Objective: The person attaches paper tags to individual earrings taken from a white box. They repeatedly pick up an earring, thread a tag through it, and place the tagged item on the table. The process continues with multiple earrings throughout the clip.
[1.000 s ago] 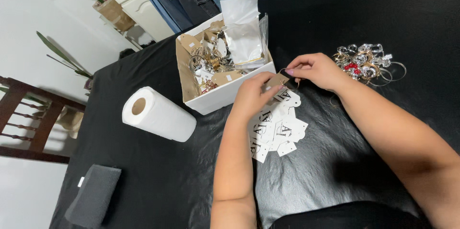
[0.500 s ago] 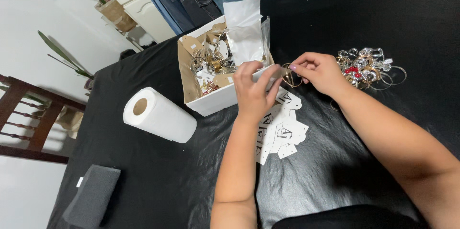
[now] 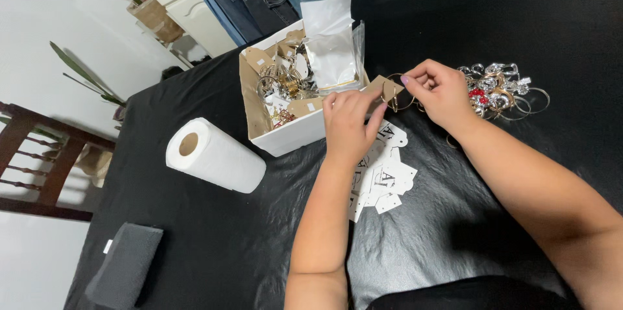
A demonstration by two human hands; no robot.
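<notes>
Black cloth (image 3: pixel 506 11) is spread under everything; just right of the white box (image 3: pixel 292 135), a brown earring card (image 3: pixel 387 88) is pinched between left hand (image 3: pixel 348 122) and right hand (image 3: pixel 441 92).

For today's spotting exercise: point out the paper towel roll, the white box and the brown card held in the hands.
paper towel roll (image 3: pixel 217 157): head view, on its side wall.
white box (image 3: pixel 292 136): head view, on its front wall.
brown card (image 3: pixel 387 88): head view, on its face between both hands.
</notes>
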